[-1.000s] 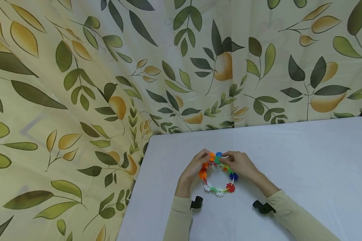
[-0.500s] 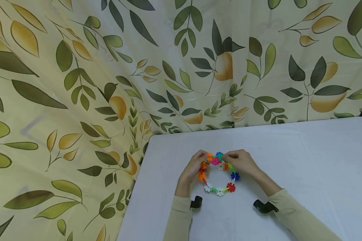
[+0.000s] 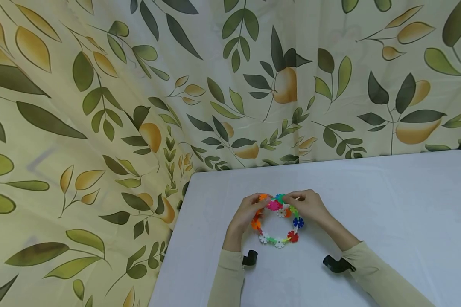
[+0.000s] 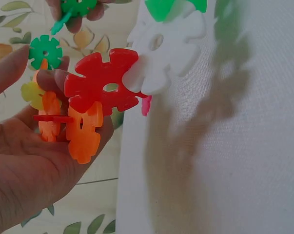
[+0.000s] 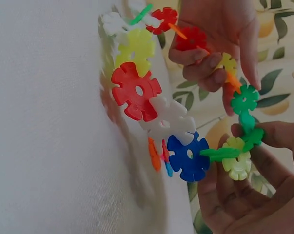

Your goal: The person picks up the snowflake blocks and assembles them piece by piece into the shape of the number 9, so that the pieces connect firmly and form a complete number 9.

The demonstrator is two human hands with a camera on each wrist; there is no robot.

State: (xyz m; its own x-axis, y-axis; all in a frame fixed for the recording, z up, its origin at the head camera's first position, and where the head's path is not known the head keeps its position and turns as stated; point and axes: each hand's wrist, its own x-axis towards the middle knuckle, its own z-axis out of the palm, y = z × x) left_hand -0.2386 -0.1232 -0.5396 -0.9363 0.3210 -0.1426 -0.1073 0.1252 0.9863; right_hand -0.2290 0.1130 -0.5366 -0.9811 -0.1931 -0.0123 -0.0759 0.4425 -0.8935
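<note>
A looped chain of flower-shaped plastic interlocking discs point(image 3: 279, 244) hangs between both hands in the head view. My left hand point(image 3: 244, 215) grips its left side, where orange discs point(image 4: 83, 134) and a yellow disc point(image 4: 34, 94) lie against the fingers. A green disc point(image 4: 45, 52) stands at this hand's fingertips. My right hand point(image 3: 310, 209) pinches a green disc point(image 5: 253, 140) at the other side, beside a pale yellow disc point(image 5: 237, 158). A teal piece point(image 5: 246, 120) bridges toward the left hand's green disc in the right wrist view. Blue point(image 5: 188, 156), white and red discs follow lower down.
The white-covered table point(image 3: 388, 221) lies under the hands, with the chain's shadow on it. A leaf-patterned curtain point(image 3: 230, 102) hangs behind and to the left. Black wrist cameras point(image 3: 250, 258) sit at both sleeves.
The hands have drawn slightly apart. The orange discs at the left fingers have shifted left, the green piece between the hands has shifted right, and a pink disc has come into view behind.
</note>
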